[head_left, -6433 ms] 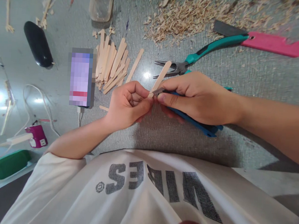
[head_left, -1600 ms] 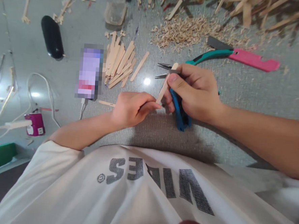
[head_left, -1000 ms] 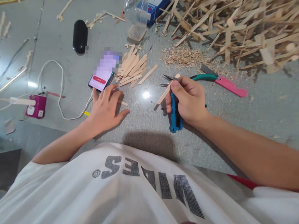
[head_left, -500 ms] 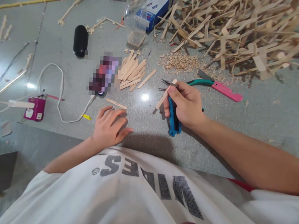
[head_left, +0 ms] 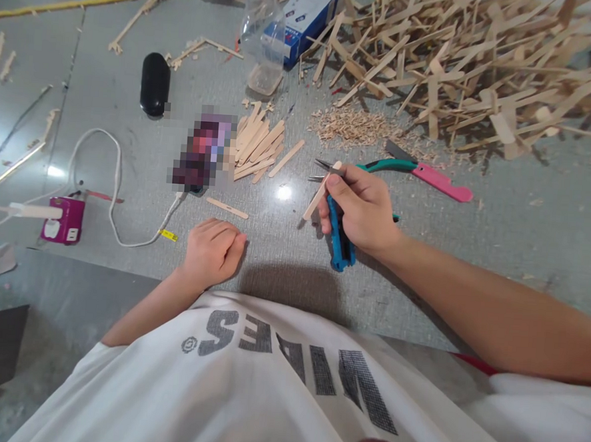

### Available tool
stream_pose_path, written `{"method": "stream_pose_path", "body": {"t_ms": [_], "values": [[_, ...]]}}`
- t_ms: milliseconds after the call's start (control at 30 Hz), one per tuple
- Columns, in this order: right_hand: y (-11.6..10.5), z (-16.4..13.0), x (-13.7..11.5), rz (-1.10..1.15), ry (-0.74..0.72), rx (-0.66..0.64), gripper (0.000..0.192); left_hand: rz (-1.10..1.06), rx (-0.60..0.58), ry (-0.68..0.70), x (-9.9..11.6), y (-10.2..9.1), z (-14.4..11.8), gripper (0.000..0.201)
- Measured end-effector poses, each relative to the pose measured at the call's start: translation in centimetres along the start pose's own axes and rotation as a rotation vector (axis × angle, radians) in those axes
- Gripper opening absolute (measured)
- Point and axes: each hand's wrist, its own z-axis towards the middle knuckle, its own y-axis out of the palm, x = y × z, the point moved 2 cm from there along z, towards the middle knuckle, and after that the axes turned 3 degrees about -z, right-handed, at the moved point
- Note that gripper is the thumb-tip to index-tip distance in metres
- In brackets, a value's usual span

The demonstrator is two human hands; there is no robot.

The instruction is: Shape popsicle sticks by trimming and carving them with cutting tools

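Observation:
My left hand (head_left: pixel 214 251) rests on the grey table near my shirt, its fingers curled into a fist with nothing visible in it. Just beyond it lies a single wooden craft stick (head_left: pixel 227 208). My right hand (head_left: pixel 363 208) pinches another wooden stick (head_left: pixel 322 192) between thumb and fingers. The same hand is around a blue tool (head_left: pixel 340 240) with a black inside, whose kind is partly hidden. Behind that hand show teal-handled pliers (head_left: pixel 386 164), their pointed jaws spread to the left; I cannot tell whether the hand touches them. A pink-handled blade (head_left: pixel 443 182) lies against the teal handle.
A small pile of sticks (head_left: pixel 257 142) lies beside a blurred phone (head_left: pixel 204 150) on a white cable. Wood chips (head_left: pixel 349 126) and a big heap of sticks (head_left: pixel 465 65) fill the far right. A black case (head_left: pixel 155 84), blue box (head_left: pixel 308 18) and purple adapter (head_left: pixel 64 220) stand around.
My left hand has closed from loosely spread fingers into a fist. My right hand keeps its hold on the stick and blue tool. The whole view has shifted slightly.

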Motion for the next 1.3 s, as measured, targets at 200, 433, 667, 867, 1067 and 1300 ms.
{"method": "stream_pose_path", "body": {"t_ms": [200, 433, 667, 867, 1067, 1300], "values": [[0.1, -0.1, 0.0, -0.016, -0.005, -0.009, 0.058, 0.068, 0.086, -0.173, -0.3, -0.2, -0.3, 0.022], [0.0, -0.1, 0.0, -0.025, 0.008, -0.007, 0.057, 0.167, 0.003, -0.287, -0.6, 0.1, 0.0, 0.01], [0.1, -0.1, -0.1, -0.022, 0.014, -0.009, 0.058, 0.067, -0.058, -0.243, -0.6, 0.3, -0.2, 0.015], [0.1, -0.1, -0.2, -0.016, 0.011, -0.012, 0.057, 0.115, 0.023, -0.248, -0.9, -1.9, -0.4, 0.02], [0.1, -0.1, -0.2, -0.009, 0.014, -0.011, 0.056, 0.269, 0.161, -0.323, -4.7, -5.4, -1.3, 0.024], [0.1, -0.2, -0.4, -0.001, 0.019, 0.0, 0.056, 0.33, 0.061, -0.446, -6.2, -4.9, -3.1, 0.041]]}}
